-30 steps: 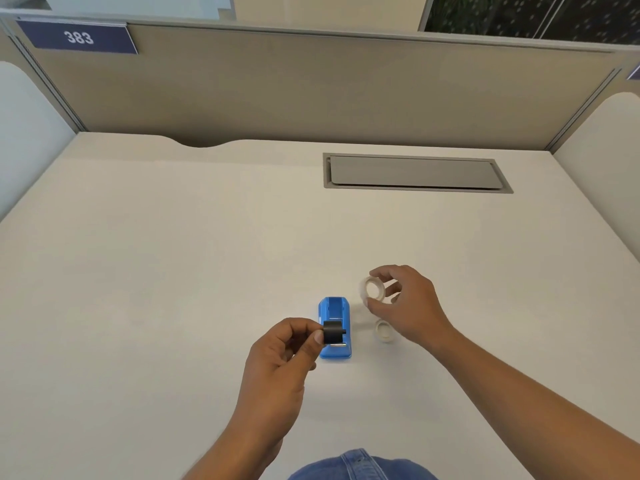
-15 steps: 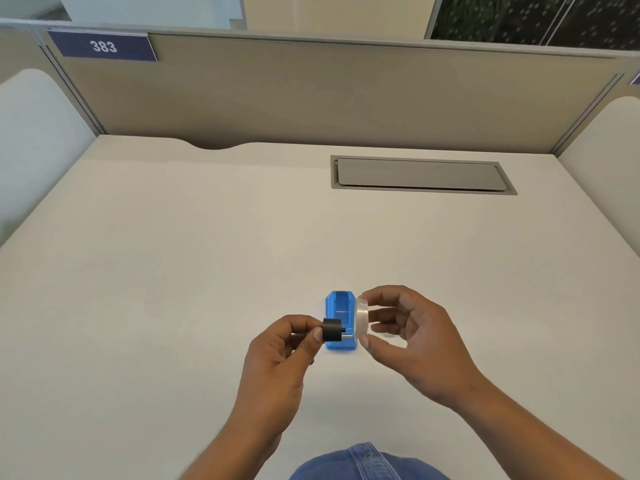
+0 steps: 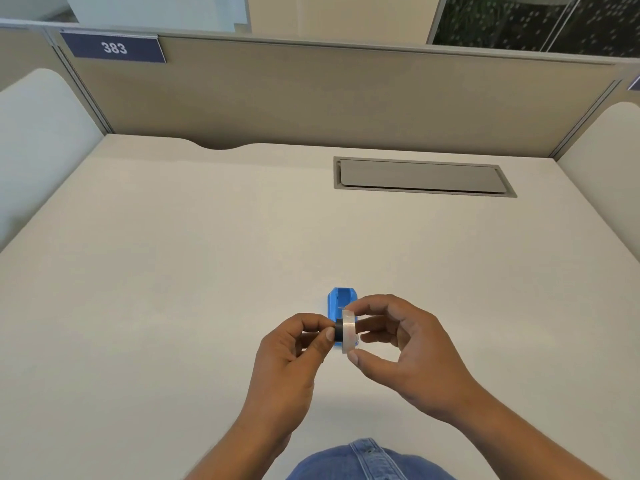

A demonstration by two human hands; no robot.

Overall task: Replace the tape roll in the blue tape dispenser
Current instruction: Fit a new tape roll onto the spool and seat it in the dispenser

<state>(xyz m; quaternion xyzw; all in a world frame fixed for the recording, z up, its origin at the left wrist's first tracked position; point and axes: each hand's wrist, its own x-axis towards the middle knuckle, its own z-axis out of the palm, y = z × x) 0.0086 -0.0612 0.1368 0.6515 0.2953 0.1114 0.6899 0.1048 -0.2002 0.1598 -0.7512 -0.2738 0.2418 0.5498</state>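
The blue tape dispenser (image 3: pixel 340 301) lies on the white desk, just beyond my hands, its near end hidden behind them. My left hand (image 3: pixel 289 358) pinches a small black spool core (image 3: pixel 338 330) between thumb and fingers. My right hand (image 3: pixel 407 351) grips a clear tape roll (image 3: pixel 349 332) by its rim, held on edge. Roll and core touch, the core partly inside the roll's hole, above the dispenser's near end. The other tape roll seen earlier on the desk is hidden behind my right hand.
A grey cable hatch (image 3: pixel 424 177) is set into the desk (image 3: pixel 173 271) at the back right. A beige partition (image 3: pixel 311 98) with a "383" sign (image 3: pixel 114 48) closes off the far edge. Denim-clad knee (image 3: pixel 367 460) shows at the bottom.
My right hand picked up the clear tape roll from the desk and carried it left to the black core in my left hand; roll and core now meet.
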